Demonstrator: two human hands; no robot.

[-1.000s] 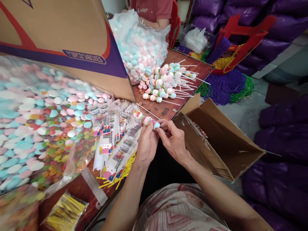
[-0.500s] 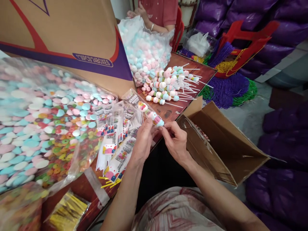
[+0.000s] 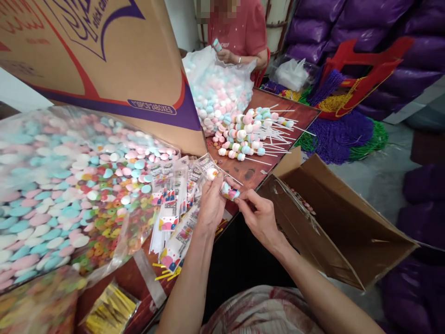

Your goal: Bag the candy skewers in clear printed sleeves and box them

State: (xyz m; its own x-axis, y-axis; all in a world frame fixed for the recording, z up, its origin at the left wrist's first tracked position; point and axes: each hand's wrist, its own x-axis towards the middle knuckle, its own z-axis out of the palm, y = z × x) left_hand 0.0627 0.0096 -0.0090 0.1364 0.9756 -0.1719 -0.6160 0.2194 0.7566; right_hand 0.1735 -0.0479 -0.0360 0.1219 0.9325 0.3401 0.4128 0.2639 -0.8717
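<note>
My left hand (image 3: 212, 200) is closed around a candy skewer in a clear printed wrapper (image 3: 229, 191), with pastel marshmallows showing through the plastic. At the wrapper's near end, the thumb and fingers of my right hand (image 3: 259, 211) are pinched together on the gathered plastic. Whether a small tie is also between them cannot be made out. Left of my hands lies a pile of flat printed wrappers (image 3: 172, 222), with loose yellow twist ties (image 3: 167, 272) by its lower edge. Beyond my hands, unwrapped marshmallow skewers (image 3: 246, 132) on white sticks are heaped on the table.
Loose marshmallows (image 3: 45, 218) and gummy rings (image 3: 104, 227) spread over plastic at left, before a large carton (image 3: 139, 65). An open cardboard box (image 3: 333, 218) stands at right. Across the table, a person (image 3: 239, 32) holds a candy piece behind a marshmallow bag (image 3: 225, 88).
The view has shifted, so most things sit lower and further right. My hands remain at the wrapped skewer, which has turned slightly. The person opposite has lowered a hand and now shows a candy piece.
</note>
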